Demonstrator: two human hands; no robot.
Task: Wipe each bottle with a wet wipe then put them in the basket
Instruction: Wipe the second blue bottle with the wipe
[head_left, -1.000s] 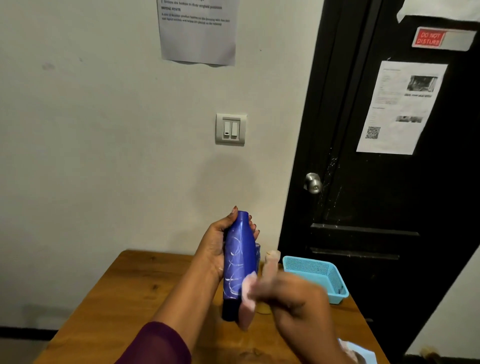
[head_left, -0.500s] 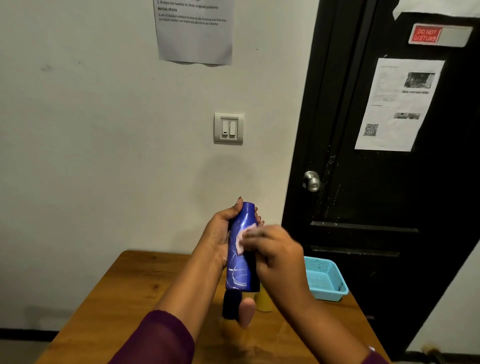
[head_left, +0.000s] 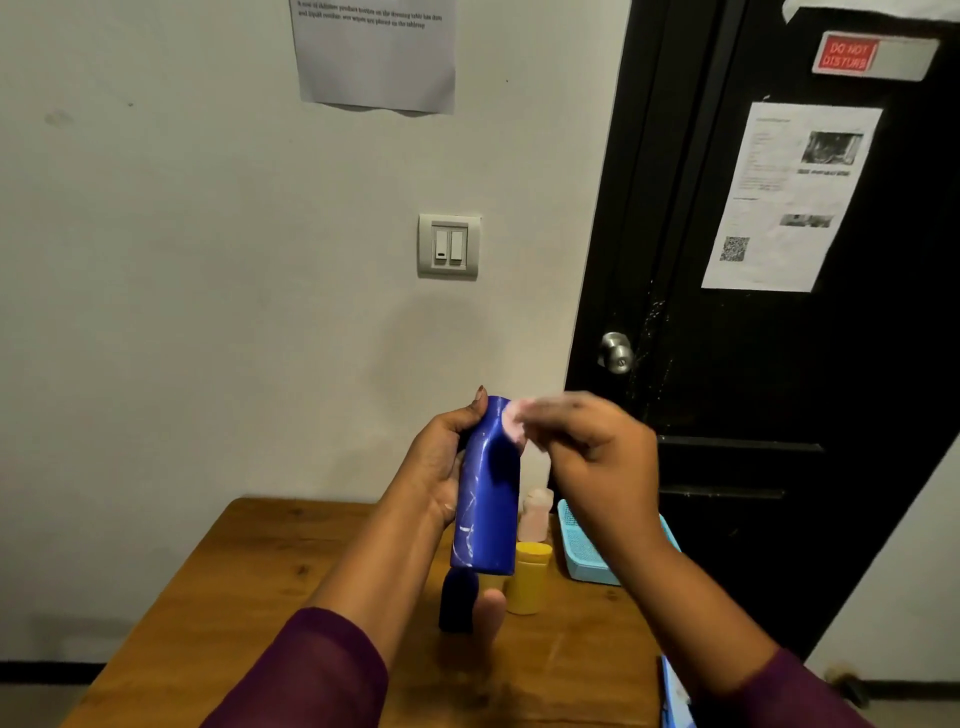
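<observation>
l hand (head_left: 441, 462) holds blue bottle (head_left: 485, 499), r hand (head_left: 597, 457) wiping.

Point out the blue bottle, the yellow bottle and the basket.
blue bottle (head_left: 485, 499): head view, middle of its body.
yellow bottle (head_left: 525, 584): head view, its body below the cap.
basket (head_left: 589, 574): head view, its near wall.

Right hand (head_left: 597, 457) fingers are motion-smeared, so the wet wipe (head_left: 511, 423) is just a pinkish blur. The blue bottle (head_left: 485, 499) covers the dark bottle (head_left: 457, 605) top and part of the pale bottle (head_left: 536, 514). The right forearm (head_left: 670, 587) hides some of the basket (head_left: 584, 556). The wall notice (head_left: 374, 62) is cropped up top.
</observation>
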